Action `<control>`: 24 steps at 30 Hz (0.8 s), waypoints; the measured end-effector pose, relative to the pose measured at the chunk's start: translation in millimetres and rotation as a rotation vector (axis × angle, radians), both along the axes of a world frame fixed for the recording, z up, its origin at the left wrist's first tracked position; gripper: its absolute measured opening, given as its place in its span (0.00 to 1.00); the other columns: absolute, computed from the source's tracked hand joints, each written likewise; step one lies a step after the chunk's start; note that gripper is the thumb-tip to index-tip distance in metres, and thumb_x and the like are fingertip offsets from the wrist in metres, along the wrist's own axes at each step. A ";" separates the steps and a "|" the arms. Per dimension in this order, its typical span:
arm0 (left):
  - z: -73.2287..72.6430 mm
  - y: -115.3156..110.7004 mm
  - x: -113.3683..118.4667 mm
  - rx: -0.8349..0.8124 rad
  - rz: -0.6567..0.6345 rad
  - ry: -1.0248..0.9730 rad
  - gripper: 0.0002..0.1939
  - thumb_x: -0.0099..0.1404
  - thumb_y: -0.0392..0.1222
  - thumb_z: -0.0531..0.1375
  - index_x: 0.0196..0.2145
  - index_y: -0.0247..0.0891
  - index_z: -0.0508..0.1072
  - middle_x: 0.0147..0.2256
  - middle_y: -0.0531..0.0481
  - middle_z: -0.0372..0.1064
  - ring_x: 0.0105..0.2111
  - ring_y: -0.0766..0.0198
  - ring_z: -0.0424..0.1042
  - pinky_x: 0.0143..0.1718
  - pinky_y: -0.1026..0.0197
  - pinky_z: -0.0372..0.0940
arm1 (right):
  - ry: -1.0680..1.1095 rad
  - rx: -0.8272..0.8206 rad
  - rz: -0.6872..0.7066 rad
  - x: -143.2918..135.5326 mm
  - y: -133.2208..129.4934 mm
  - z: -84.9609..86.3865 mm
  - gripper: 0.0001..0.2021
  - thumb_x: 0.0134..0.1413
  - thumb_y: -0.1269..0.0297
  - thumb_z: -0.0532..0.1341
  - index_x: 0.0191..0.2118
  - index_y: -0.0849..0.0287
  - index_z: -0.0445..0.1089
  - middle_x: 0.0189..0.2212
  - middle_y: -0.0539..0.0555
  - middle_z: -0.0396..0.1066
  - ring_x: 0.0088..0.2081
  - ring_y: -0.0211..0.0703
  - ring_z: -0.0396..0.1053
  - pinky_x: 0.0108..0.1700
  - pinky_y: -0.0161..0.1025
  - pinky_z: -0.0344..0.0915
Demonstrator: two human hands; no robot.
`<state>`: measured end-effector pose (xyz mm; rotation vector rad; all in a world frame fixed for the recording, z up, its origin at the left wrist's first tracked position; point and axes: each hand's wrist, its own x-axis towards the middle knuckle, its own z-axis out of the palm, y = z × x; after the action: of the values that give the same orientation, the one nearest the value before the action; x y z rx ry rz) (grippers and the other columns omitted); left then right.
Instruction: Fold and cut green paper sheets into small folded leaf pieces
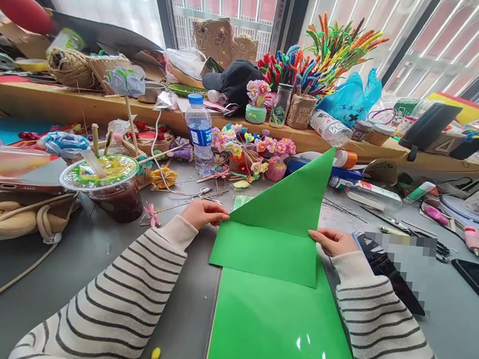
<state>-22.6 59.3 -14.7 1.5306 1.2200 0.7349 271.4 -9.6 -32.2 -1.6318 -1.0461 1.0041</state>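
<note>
Folded sheet point(276, 211): plain bright green. Clockwise from it: plastic bag point(349, 97), 1 o'clock, blue, dark lettering; phone point(477, 283), 3 o'clock, black; right sleeve point(381, 328), 4 o'clock, and left sleeve point(121, 292), 8 o'clock, off-white, dark-striped; lower sheet point(268, 323), 6 o'clock, green.

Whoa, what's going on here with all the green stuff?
A person's left hand and right hand are holding a creased green paper sheet by opposite edges. Its upper part rises to a triangular point. A flat, glossy green rectangle lies partly behind it on the grey tabletop.
</note>
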 end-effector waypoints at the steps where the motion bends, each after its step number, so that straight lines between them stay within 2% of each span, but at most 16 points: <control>1: 4.6 -2.4 1.2 0.121 0.016 0.014 0.08 0.42 0.42 0.61 0.22 0.36 0.71 0.19 0.55 0.66 0.20 0.71 0.63 0.24 0.68 0.61 | -0.011 0.040 -0.007 0.3 -0.8 3.6 0.14 0.26 0.57 0.64 0.20 0.61 0.67 0.05 0.40 0.50 0.09 0.26 0.45 0.11 0.29 0.41; 3: 16.9 -9.3 3.1 0.370 0.056 0.041 0.07 0.44 0.42 0.60 0.23 0.37 0.72 0.23 0.53 0.67 0.22 0.70 0.64 0.25 0.68 0.61 | -0.034 0.141 -0.025 2.1 -3.0 11.5 0.13 0.29 0.57 0.63 0.23 0.60 0.67 0.07 0.43 0.56 0.10 0.29 0.51 0.12 0.30 0.48; 4: 23.8 -13.5 4.0 0.450 0.062 0.055 0.07 0.46 0.42 0.60 0.24 0.37 0.72 0.23 0.53 0.67 0.19 0.71 0.63 0.23 0.68 0.60 | -0.030 0.200 -0.037 3.6 -4.4 15.3 0.12 0.31 0.57 0.62 0.24 0.60 0.67 0.10 0.45 0.61 0.12 0.31 0.56 0.13 0.31 0.53; 5: 30.6 -17.8 4.7 0.511 0.060 0.047 0.07 0.47 0.42 0.59 0.26 0.37 0.72 0.25 0.52 0.67 0.18 0.71 0.63 0.22 0.67 0.61 | -0.010 0.259 -0.045 5.5 -5.8 18.6 0.11 0.32 0.57 0.62 0.25 0.59 0.68 0.13 0.47 0.65 0.15 0.34 0.61 0.17 0.32 0.59; 7: 41.8 -25.5 6.2 0.617 0.046 -0.035 0.06 0.49 0.40 0.58 0.27 0.37 0.72 0.26 0.51 0.67 0.23 0.68 0.66 0.26 0.66 0.62 | 0.040 0.372 -0.006 9.7 -8.8 23.3 0.11 0.33 0.58 0.62 0.25 0.59 0.69 0.22 0.52 0.70 0.24 0.40 0.67 0.27 0.38 0.66; 9: 47.7 -30.5 7.9 0.675 0.030 -0.139 0.06 0.49 0.38 0.58 0.27 0.37 0.72 0.28 0.50 0.67 0.31 0.64 0.66 0.32 0.64 0.62 | 0.060 0.450 0.067 12.8 -11.4 25.6 0.10 0.33 0.59 0.62 0.27 0.58 0.69 0.30 0.53 0.70 0.34 0.45 0.67 0.37 0.42 0.65; 11: 47.5 -32.3 10.0 0.651 0.028 -0.222 0.05 0.50 0.38 0.58 0.27 0.36 0.72 0.31 0.48 0.67 0.34 0.63 0.65 0.36 0.62 0.62 | 0.048 0.524 0.116 13.2 -13.3 25.9 0.08 0.36 0.61 0.61 0.28 0.55 0.70 0.37 0.53 0.68 0.41 0.45 0.63 0.43 0.42 0.61; 13: 43.1 -31.4 12.7 0.556 0.048 -0.294 0.06 0.52 0.39 0.56 0.26 0.35 0.71 0.32 0.47 0.67 0.35 0.63 0.65 0.36 0.61 0.62 | 0.051 0.589 0.105 10.8 -14.4 25.2 0.07 0.38 0.63 0.60 0.29 0.55 0.70 0.43 0.52 0.64 0.45 0.44 0.60 0.45 0.40 0.59; 16: 35.0 -26.9 17.5 0.406 0.138 -0.381 0.08 0.50 0.41 0.57 0.28 0.33 0.69 0.35 0.47 0.66 0.36 0.62 0.65 0.36 0.61 0.63 | 0.054 0.619 0.114 5.6 -14.2 24.1 0.08 0.39 0.63 0.60 0.30 0.57 0.69 0.49 0.55 0.56 0.44 0.45 0.62 0.42 0.39 0.61; 19: 31.1 -21.7 21.6 0.286 0.223 -0.402 0.18 0.46 0.42 0.60 0.36 0.34 0.64 0.41 0.45 0.62 0.36 0.62 0.66 0.38 0.60 0.61 | 0.007 0.649 0.097 4.6 -12.6 29.4 0.07 0.39 0.64 0.59 0.30 0.58 0.68 0.51 0.56 0.53 0.42 0.47 0.63 0.40 0.41 0.62; 21: 31.2 -20.1 23.9 0.228 0.243 -0.388 0.25 0.44 0.42 0.61 0.41 0.35 0.60 0.47 0.44 0.56 0.37 0.61 0.66 0.40 0.58 0.60 | -0.087 0.742 0.062 7.7 -12.9 42.1 0.06 0.40 0.65 0.59 0.28 0.58 0.68 0.49 0.56 0.56 0.45 0.48 0.60 0.41 0.42 0.62; 24: 34.2 -23.5 28.7 0.172 0.229 -0.371 0.28 0.44 0.41 0.61 0.44 0.36 0.56 0.50 0.42 0.48 0.42 0.58 0.62 0.44 0.57 0.57 | -0.370 0.932 -0.038 13.1 -19.3 79.1 0.05 0.41 0.68 0.58 0.28 0.56 0.69 0.45 0.54 0.60 0.46 0.47 0.58 0.37 0.40 0.64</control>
<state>6.1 35.8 19.5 1.3234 1.0790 1.2426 284.5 -28.9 46.9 -1.0428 -1.4291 0.0959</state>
